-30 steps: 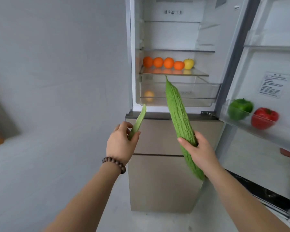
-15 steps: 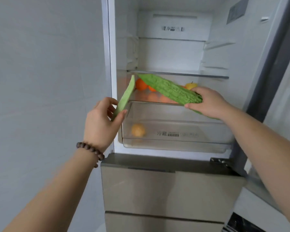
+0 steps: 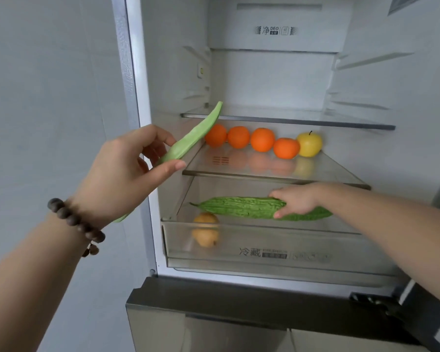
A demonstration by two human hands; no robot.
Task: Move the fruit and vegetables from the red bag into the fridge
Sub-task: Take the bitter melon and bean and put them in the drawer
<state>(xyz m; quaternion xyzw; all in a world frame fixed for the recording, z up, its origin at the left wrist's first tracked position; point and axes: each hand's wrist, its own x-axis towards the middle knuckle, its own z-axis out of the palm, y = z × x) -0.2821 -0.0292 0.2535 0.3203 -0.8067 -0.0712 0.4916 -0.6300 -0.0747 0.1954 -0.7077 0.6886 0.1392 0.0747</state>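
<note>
The fridge stands open in front of me. My right hand reaches into the clear crisper drawer and grips the bumpy green bitter gourd, which lies level inside the drawer. My left hand holds a flat pale green bean pod at the fridge's left edge, its tip pointing up into the fridge. A yellowish pear lies at the drawer's front left. The red bag is out of view.
Several oranges and a yellow apple sit in a row at the back of the glass shelf above the drawer. Another glass shelf is higher up. A grey wall is on the left.
My right hand has lowered the bitter gourd from in front of the glass shelf into the crisper drawer. My left hand with the bean pod has moved closer to the fridge opening.
</note>
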